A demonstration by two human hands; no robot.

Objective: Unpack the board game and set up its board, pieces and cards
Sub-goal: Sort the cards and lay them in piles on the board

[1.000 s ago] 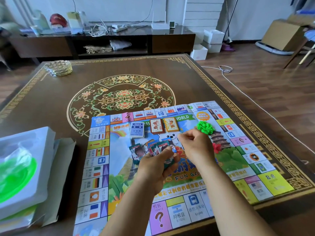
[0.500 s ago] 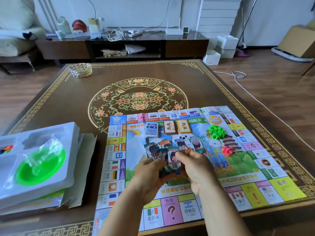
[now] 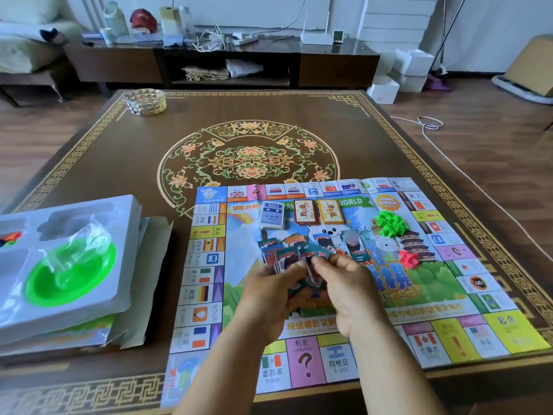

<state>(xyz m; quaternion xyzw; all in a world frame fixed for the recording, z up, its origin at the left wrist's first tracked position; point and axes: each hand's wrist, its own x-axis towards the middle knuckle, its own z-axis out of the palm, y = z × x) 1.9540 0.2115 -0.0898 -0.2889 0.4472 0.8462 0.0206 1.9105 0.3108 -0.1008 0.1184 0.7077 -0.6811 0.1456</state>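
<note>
Head view: a dark wooden table point(image 3: 89, 163) with a gold fret border and a round floral medallion takes up most of the frame, and the paper game board point(image 3: 425, 295) lies flat on its near right part, its near edge reaching the table's front edge. To the left of the board, just apart from it, a white plastic insert tray point(image 3: 125, 223) sits on top of the opened game box point(image 3: 149, 265), with a green bowl point(image 3: 71, 280) in one of its hollows and crumpled clear plastic lying over the bowl. A faceted glass dish point(image 3: 145, 101) stands near the table's far left corner. On the board's upper middle, three card decks lie in a row: a blue-backed deck point(image 3: 272, 215), then a red-bordered deck point(image 3: 305, 212), then an orange-bordered deck point(image 3: 331, 211) just beside it. Right of them sits a heap of green houses point(image 3: 389, 223), and nearer, well apart from it, a smaller heap of red houses point(image 3: 407, 258). Over the board's centre the left hand point(image 3: 269, 298) grips a fanned bunch of character cards point(image 3: 284, 256), fingers curled around them from below. The right hand point(image 3: 344, 283) meets it, thumb and fingers pinching one card of the bunch at its near edge. One more character card point(image 3: 354, 247) lies on the board just beyond the right hand.
</note>
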